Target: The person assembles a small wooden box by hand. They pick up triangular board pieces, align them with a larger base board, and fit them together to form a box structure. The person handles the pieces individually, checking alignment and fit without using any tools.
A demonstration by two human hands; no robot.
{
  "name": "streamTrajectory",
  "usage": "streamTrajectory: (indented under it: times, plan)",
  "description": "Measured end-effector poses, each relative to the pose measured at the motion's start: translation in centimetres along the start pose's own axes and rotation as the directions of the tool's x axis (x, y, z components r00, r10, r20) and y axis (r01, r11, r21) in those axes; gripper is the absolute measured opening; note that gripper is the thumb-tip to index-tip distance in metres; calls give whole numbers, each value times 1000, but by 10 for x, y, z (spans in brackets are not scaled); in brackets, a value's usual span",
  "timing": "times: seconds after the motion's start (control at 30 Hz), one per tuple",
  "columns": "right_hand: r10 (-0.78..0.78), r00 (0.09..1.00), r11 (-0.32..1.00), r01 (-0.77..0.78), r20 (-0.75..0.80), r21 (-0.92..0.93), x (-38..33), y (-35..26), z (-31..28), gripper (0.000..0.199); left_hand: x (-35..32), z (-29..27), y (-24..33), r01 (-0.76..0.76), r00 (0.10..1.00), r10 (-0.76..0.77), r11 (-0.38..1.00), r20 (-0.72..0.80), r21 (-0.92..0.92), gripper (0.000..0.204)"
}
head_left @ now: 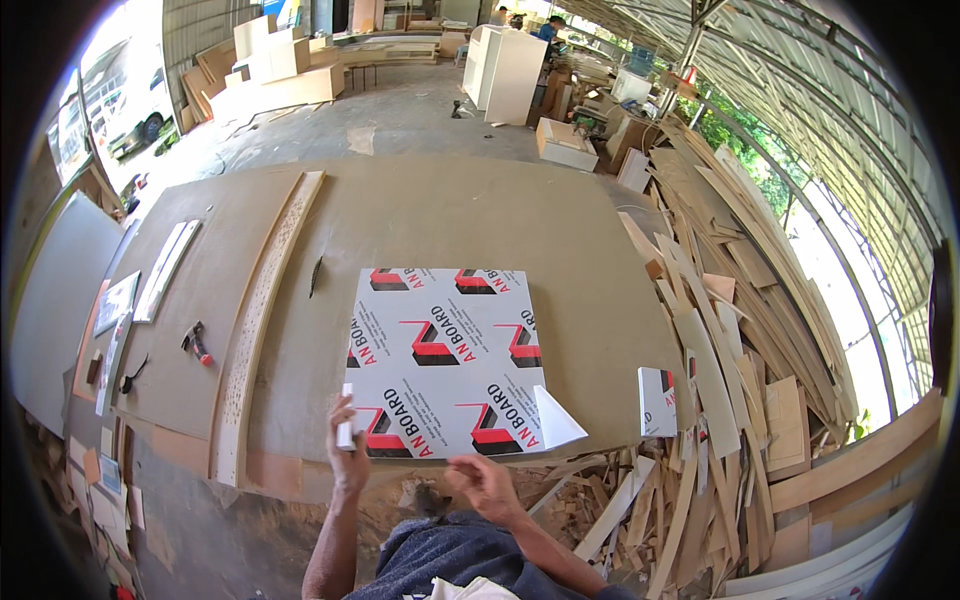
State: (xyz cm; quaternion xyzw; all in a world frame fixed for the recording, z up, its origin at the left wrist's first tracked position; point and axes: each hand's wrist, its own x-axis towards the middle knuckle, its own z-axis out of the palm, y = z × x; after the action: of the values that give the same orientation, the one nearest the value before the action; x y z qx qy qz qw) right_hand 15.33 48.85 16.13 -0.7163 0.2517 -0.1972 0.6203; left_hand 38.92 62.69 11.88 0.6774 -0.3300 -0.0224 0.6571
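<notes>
A square board [440, 345] covered in grey printed film with red and black marks lies flat on the brown worktop. My left hand [347, 455] is closed around a narrow white strip [346, 415], held upright at the board's near left corner. Close to the board's near edge, my right hand [485, 487] hangs with its fingers loosely bent and apart, and nothing shows in it. A white triangular flap [560, 422] sticks out at the board's near right corner; whether it is peeled film or a separate piece I cannot tell.
Left on the worktop [560, 230] are a long speckled strip [270, 325], a hammer [197, 343] and white panels [166, 270]. A small printed offcut [657, 402] lies at its right edge. Wood scraps [735, 250] heap up at right. A white cabinet [505, 75] stands beyond.
</notes>
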Motion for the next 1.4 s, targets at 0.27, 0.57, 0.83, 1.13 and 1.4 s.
streamTrajectory:
  times: [0.27,0.57,0.83,1.13,1.4]
  plan:
    - [-55,996,998,57,-75,26,41,-38,61,34,-21,59,2,-27,970,46,996,238,-85,53]
    - [206,978,942,-191,-26,275,40,5,64,21,-25,59,-15,-37,937,69,995,343,-97,55]
    - [94,978,967,-133,185,215,45,15,57,17,-9,25,5,-55,794,123,990,595,-131,79]
    - [73,989,892,-124,131,435,59,49,79,15,-18,22,36,-20,894,61,995,445,-97,42]
    - [287,958,956,-286,-1,57,76,71,78,20,-21,47,-3,-216,954,239,966,179,-141,18]
